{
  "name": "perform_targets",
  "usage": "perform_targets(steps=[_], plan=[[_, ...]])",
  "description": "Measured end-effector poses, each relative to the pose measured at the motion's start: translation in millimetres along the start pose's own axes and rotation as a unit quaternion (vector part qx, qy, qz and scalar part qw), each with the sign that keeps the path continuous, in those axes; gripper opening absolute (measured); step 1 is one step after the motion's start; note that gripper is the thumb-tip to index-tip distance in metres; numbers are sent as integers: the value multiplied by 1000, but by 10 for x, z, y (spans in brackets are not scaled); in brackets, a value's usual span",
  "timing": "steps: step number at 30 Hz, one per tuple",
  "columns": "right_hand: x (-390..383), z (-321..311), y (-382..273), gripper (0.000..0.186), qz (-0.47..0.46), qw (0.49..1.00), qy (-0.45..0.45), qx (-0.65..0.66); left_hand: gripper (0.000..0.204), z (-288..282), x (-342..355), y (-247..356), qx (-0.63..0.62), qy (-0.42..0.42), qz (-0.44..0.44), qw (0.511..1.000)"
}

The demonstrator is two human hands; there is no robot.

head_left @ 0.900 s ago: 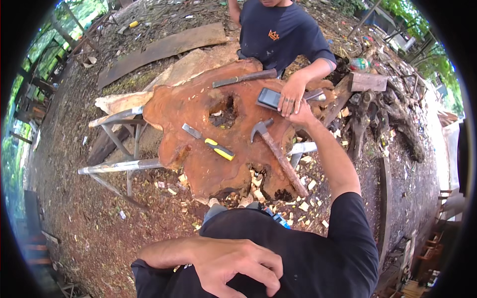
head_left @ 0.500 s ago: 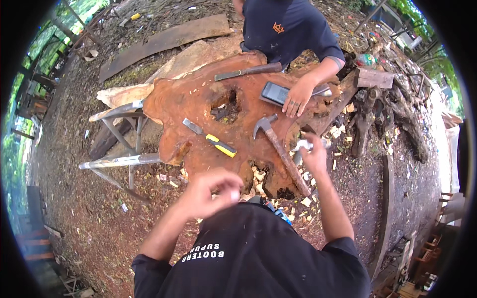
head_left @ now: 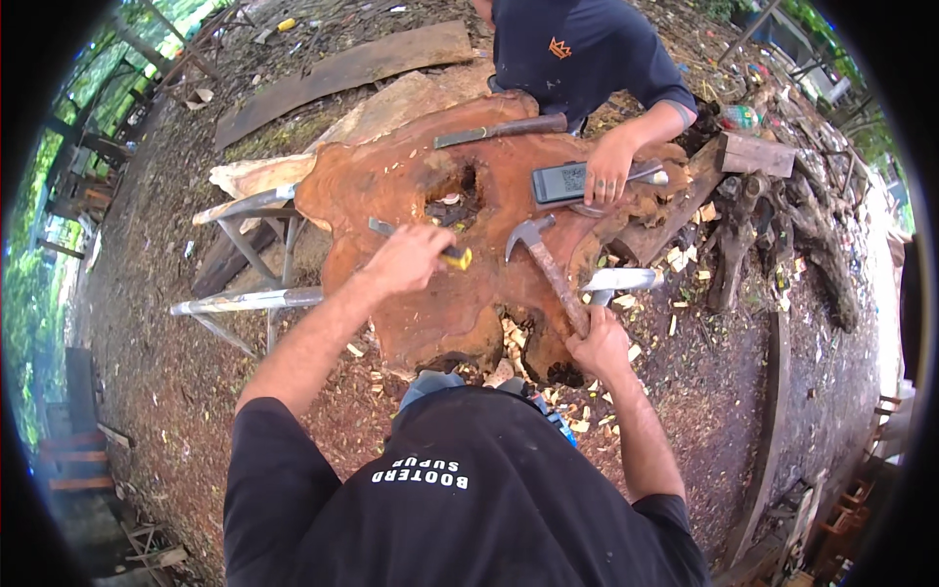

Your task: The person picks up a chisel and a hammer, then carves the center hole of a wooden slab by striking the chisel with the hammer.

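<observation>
A reddish-brown wood slab [head_left: 391, 323] with a ragged outline and a dark hole lies in front of me. On it, my left hand [head_left: 413, 256] is closed over the handle of a chisel [head_left: 381, 226]; the blade shows beyond my fingers and the yellow-black handle end on the other side. At the slab's right edge, my right hand [head_left: 602, 344] grips the lower wooden handle of a claw hammer [head_left: 558, 279]. The hammer's metal head points away from me and rests at or just above the slab; I cannot tell which.
Across the slab, another person [head_left: 587, 59] has a hand at a phone [head_left: 559, 183]. A second, wooden-handled chisel [head_left: 499, 130] lies along the far edge. Metal trestle legs [head_left: 249, 298] support the left side. Gnarled roots [head_left: 773, 230] and a wood block [head_left: 756, 155] are at right; wood chips litter the ground.
My left hand has come forward onto the chisel and closed over its handle. My right hand has dropped toward me and taken hold of the hammer's handle.
</observation>
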State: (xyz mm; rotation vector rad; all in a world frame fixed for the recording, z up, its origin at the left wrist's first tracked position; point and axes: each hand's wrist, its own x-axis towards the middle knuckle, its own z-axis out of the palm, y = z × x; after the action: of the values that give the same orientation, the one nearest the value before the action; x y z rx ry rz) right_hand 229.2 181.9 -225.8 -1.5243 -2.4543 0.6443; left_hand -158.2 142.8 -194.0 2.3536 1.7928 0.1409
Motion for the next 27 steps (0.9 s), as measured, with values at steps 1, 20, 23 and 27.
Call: perform_targets(steps=[1,20,23,27], plan=[[11,-7,-26,50,12,1000,-5,16,44,-173,62,9,-59,41,-68,995],[-349,-205,-602,54,216,959,-88,158,53,-661,560,-304,-399,274,-86,871],[-429,-144,-706,36,249,917,-59,307,54,-658,559,-348,-389,266,-71,879],[-439,-162,-893,35,265,900,-56,342,52,-673,517,-378,-378,246,-76,889]])
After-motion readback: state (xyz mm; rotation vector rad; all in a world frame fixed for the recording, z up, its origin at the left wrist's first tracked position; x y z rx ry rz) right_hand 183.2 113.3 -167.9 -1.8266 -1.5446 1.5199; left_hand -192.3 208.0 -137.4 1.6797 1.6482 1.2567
